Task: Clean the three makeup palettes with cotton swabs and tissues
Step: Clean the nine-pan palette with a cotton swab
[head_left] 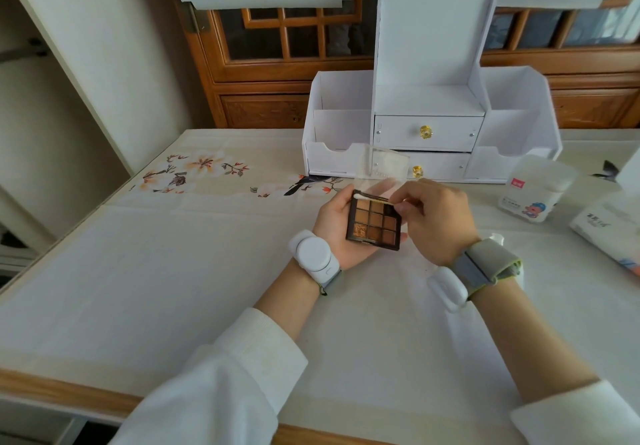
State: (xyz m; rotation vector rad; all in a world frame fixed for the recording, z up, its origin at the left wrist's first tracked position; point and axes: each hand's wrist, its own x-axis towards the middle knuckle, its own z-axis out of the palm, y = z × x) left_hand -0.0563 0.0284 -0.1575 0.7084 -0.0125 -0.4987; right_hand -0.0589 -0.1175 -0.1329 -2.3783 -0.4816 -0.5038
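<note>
— Pale cloth with a flower print covers the table (156, 271), wide and bare on the left as far as the wooden front edge. What comes next?
— The left hand (332, 233), palm up above the cloth, cradling the open makeup palette (375, 224). Its fingers curl up round the palette's left and far sides.
— And the lid?
— The clear lid (382, 170) stands tilted back, toward the white drawer organizer (429, 125) at the table's back.
— Where's the swab?
— The cotton swab (372, 197) lies along the palette's far rim, white tip at the far-left corner, just beside the left fingertips. It seems to touch the rim, though blur leaves that unsure.
— Who holds it?
— The right hand (438, 222), thumb and forefinger pinching the stick's right end, other fingers curled, over the palette's right edge.
— Further right?
— A white plastic tub (535, 190) near the organizer's corner, then a tissue pack (606, 233) at the frame's edge, both apart from the hands. Bare cloth lies between the hands and the front edge.
</note>
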